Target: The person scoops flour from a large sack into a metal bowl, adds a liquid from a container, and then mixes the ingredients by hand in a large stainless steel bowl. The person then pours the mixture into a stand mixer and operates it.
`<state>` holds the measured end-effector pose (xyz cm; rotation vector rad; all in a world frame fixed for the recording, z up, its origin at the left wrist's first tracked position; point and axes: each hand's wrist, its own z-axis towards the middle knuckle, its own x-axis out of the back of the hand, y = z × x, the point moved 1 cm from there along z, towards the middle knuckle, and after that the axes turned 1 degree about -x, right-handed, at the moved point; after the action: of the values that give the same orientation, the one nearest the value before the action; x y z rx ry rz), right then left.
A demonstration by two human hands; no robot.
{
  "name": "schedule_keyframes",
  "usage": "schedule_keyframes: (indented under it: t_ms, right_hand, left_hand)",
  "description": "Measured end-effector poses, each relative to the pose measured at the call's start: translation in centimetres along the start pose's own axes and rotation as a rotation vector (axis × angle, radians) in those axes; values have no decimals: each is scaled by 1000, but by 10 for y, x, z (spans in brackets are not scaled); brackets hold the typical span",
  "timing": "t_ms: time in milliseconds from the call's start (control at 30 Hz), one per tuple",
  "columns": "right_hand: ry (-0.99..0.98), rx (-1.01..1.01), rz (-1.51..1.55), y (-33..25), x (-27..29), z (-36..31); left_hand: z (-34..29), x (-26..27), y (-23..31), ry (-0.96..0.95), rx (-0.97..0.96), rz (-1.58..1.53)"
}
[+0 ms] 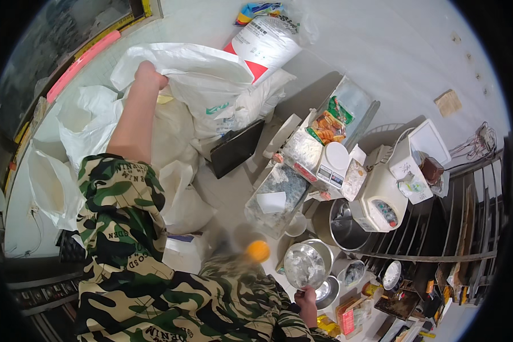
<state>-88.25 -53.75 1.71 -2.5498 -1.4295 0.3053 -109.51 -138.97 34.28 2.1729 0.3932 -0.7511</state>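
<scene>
I'm gripping a probably floppy white sack [208, 88] by its rim, left hand [149, 74]; well apart, my right hand [306, 297] is holding a lightish-looking metal bowl [302, 265].

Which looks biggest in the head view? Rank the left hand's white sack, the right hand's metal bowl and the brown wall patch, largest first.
1. White sack in the left hand
2. Metal bowl in the right hand
3. Brown wall patch, clearly smallest
</scene>
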Motion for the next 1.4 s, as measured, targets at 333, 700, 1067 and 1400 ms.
schedule_keyframes:
  t_ms: [333, 700, 1067, 1400]
  right_hand:
    - [-86, 455, 88, -26, -137, -61]
    - [-512, 1841, -1261, -42, -508, -263]
    - [-620, 2278, -1394, -15, -803, -154]
    - [-557, 1764, -1806, 52, -946, -1]
  left_hand:
    - [-92, 95, -139, -304, -22, 467]
    - [-94, 156, -154, -41, -71, 507]
    - [-103, 119, -105, -258, -267, 768]
    - [-95, 46, -73, -372, -72, 883]
